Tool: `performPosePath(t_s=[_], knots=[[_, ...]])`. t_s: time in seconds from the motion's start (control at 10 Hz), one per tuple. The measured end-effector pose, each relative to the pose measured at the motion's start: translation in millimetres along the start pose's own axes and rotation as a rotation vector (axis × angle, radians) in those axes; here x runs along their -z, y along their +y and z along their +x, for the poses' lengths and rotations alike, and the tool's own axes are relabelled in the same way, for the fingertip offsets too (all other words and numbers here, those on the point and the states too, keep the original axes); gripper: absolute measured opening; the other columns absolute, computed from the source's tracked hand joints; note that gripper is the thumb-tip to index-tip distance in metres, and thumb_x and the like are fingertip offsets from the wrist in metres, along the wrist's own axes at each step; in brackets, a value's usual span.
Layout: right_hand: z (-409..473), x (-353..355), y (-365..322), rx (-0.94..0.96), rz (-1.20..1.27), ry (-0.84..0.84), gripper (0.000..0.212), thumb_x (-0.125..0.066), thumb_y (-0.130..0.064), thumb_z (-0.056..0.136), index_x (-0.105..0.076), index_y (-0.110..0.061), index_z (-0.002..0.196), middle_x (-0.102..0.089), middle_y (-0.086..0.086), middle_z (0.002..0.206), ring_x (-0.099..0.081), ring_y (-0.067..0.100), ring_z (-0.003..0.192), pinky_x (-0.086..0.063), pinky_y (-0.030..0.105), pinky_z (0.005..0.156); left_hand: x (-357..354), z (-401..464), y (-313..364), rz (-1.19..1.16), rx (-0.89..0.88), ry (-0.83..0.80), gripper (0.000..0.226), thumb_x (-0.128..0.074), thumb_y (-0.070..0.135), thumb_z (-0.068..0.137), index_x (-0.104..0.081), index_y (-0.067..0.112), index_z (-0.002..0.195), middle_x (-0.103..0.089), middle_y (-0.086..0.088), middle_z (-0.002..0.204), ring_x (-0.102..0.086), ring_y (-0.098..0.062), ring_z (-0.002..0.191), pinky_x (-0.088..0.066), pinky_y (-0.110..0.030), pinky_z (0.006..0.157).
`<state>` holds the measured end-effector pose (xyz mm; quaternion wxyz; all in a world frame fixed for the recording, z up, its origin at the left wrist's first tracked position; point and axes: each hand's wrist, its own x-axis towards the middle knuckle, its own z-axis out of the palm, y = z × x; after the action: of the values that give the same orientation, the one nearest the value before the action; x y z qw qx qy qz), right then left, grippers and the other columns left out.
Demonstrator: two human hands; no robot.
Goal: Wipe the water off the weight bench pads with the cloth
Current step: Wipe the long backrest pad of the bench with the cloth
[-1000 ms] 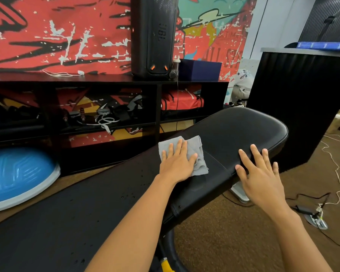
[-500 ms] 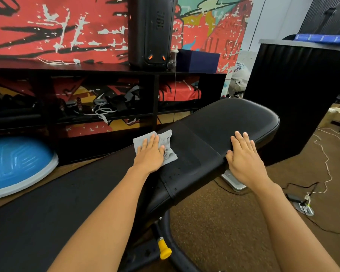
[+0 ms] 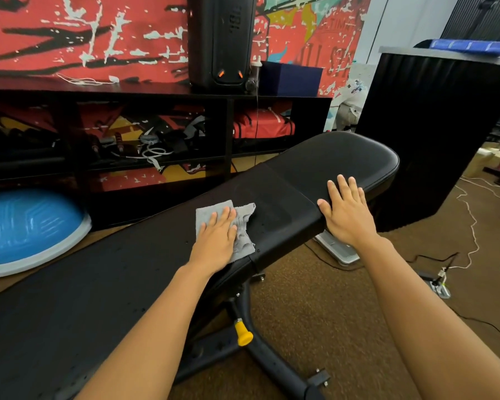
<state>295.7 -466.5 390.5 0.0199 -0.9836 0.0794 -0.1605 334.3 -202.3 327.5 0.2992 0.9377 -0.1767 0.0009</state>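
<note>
Fingers flat on both hands: left hand (image 3: 217, 236) presses the grey cloth (image 3: 244, 226) onto the long pad (image 3: 98, 284) beside the seam, right hand (image 3: 347, 210) braces the seat pad (image 3: 329, 157). Mid-wipe; droplets nearby call for firm strokes.

We see the cloth (image 3: 244, 226) lying on the long pad (image 3: 84, 290) under our left hand (image 3: 217, 241), just left of the seam. Our right hand (image 3: 347, 212) rests flat on the short pad (image 3: 329, 160) to the right. Behind stands a shelf (image 3: 156, 95) carrying a speaker (image 3: 223, 39); a dome (image 3: 26, 226) sits on the floor, left.
</note>
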Motion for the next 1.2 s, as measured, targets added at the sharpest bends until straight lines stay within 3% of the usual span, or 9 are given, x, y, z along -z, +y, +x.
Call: performPosePath(t_s=[0.3,0.4,0.5,0.7,0.9,1.0,1.2], knots=[[2,-2,-1,-0.009,0.001,0.004,0.059,-0.019,-0.043,0.1,-0.012,-0.013,0.151,-0.002,0.011,0.159,0.008,0.028,0.146,0.004,0.04,0.117,-17,-30,31,0.065,-0.169,0.026,0.047,-0.015,0.03,0.103,-0.007,0.029,0.149,-0.001,0.012,0.158,0.008,-0.01,0.145,0.006,-0.031,0.117],[3,-3,-1,-0.01,-0.006,0.009,0.059,-0.019,-0.043,0.101,-0.012,-0.013,0.151,-0.002,0.011,0.159,0.008,0.028,0.146,0.003,0.04,0.117,-24,-33,44,0.167,-0.22,0.045,0.051,0.0,0.04,0.098,0.0,0.03,0.148,0.003,0.012,0.158,0.01,-0.012,0.145,0.006,-0.033,0.117],[3,-4,-1,-0.008,-0.015,0.022,0.059,-0.02,-0.042,0.101,-0.013,-0.012,0.151,-0.004,0.012,0.159,0.007,0.029,0.147,0.002,0.041,0.118,-33,-27,55,0.247,-0.276,0.061,0.073,0.018,0.046,0.079,0.005,0.029,0.148,0.006,0.009,0.158,0.009,-0.017,0.145,0.005,-0.036,0.116],[5,-7,1,-0.003,-0.023,0.03,0.059,-0.022,-0.042,0.1,-0.014,-0.012,0.15,-0.005,0.012,0.159,0.005,0.029,0.147,-0.001,0.043,0.118,-34,-7,71,0.303,-0.244,0.054,0.062,-0.015,0.049,0.098,0.004,0.021,0.15,0.007,0.003,0.159,0.009,-0.022,0.146,0.002,-0.04,0.117],[4,-6,1,-0.008,-0.024,0.028,0.06,-0.022,-0.043,0.1,-0.014,-0.012,0.15,-0.005,0.011,0.159,0.005,0.029,0.147,-0.001,0.042,0.118,-33,-4,69,0.343,-0.25,0.064,0.067,-0.016,0.054,0.096,0.006,0.02,0.15,0.008,0.001,0.159,0.008,-0.022,0.146,0.0,-0.042,0.117],[4,-5,1,-0.012,-0.02,0.023,0.06,-0.022,-0.044,0.1,-0.013,-0.013,0.15,-0.004,0.011,0.159,0.006,0.028,0.147,-0.001,0.042,0.118,-32,-3,69,0.265,-0.209,0.039,0.076,-0.002,0.061,0.086,0.005,0.019,0.15,0.008,0.002,0.159,0.008,-0.02,0.146,0.003,-0.04,0.117],[4,-1,1,-0.012,-0.026,-0.004,0.06,-0.02,-0.044,0.1,-0.012,-0.013,0.151,-0.003,0.01,0.16,0.007,0.028,0.147,0.0,0.041,0.118,-16,12,56,0.122,-0.045,-0.006,0.062,-0.013,0.047,0.099,0.005,0.016,0.15,0.009,0.0,0.159,0.011,-0.019,0.145,0.007,-0.04,0.116]])
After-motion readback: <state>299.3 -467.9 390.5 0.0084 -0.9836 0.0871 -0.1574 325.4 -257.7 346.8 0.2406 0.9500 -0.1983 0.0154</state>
